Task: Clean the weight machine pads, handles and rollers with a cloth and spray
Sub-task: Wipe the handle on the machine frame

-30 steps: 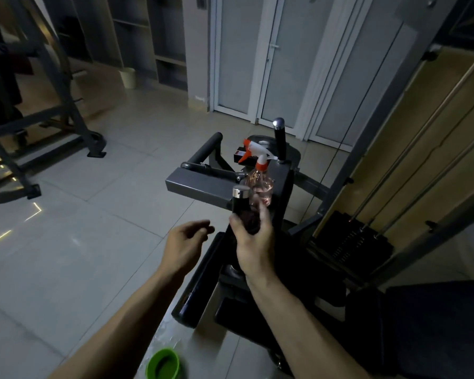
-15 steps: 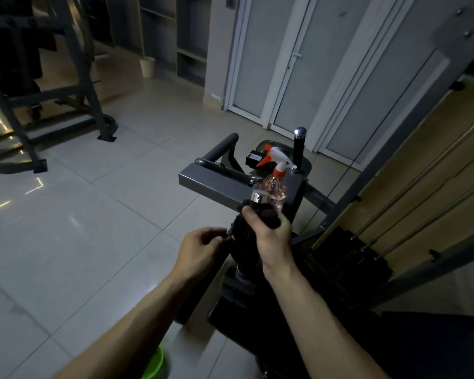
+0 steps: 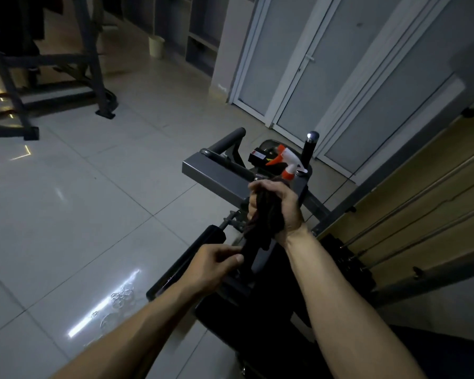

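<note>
- Head view: the right hand (image 3: 279,206) is clenched around a dark cloth (image 3: 266,217), which is bunched over the top of a near handle (image 3: 248,258) of the weight machine. The cloth's loose end hangs down below the wrist.
- The left hand (image 3: 216,265) sits lower, just beneath the cloth, its fingers and thumb curled tight on the dark stem of that handle. Whether the cloth's tail is also in this grasp cannot be told in the dim light.
- The spray bottle (image 3: 288,162) stands on the machine's grey beam (image 3: 216,176), right behind the right hand. Only its white and orange trigger head shows.
- A second upright handle with a shiny cap (image 3: 311,147) rises just beyond the bottle.
- One black roller (image 3: 212,236) lies left of the left hand, and another roller (image 3: 227,139) sits at the far end of the beam.
- To the right are the thin guide rods (image 3: 422,203).
- The floor (image 3: 80,214) is pale glossy tile; grey doors (image 3: 298,64) and a small bin (image 3: 156,46) stand at the back.
</note>
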The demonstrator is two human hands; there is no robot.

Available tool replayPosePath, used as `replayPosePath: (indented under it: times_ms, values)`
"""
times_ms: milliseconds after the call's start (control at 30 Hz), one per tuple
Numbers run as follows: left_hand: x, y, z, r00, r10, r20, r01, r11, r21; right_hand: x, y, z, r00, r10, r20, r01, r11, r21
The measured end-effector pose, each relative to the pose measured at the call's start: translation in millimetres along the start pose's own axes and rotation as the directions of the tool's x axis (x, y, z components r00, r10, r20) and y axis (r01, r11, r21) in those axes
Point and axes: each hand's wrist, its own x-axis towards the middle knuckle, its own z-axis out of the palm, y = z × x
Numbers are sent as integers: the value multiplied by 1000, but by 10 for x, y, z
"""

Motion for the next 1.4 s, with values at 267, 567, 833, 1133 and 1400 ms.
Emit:
replayPosePath:
  times_ms: [267,567,833,1133,1400]
  values:
    - [18,-35,6,1000,3,1,-3,1000,27,-49,-147,241,868,-241,-434,-79,796,-600]
    - [20,-29,12,1000,0,-8,0,1000,7,105,-464,193,959,250,-132,-280,900,-334]
    - [-11,-28,55,999,-2,-53,3,1000,24,-261,364,167,851,-318,-418,235,942,-239]
    - [-172,-79,86,977,-23,-210,31,999,37,-741,1304,153,689,-641,-338,47,505,-862]
    - [-327,-129,15,957,-96,-275,121,990,77,-1123,1546,-24,767,-590,-253,-158,208,-965]
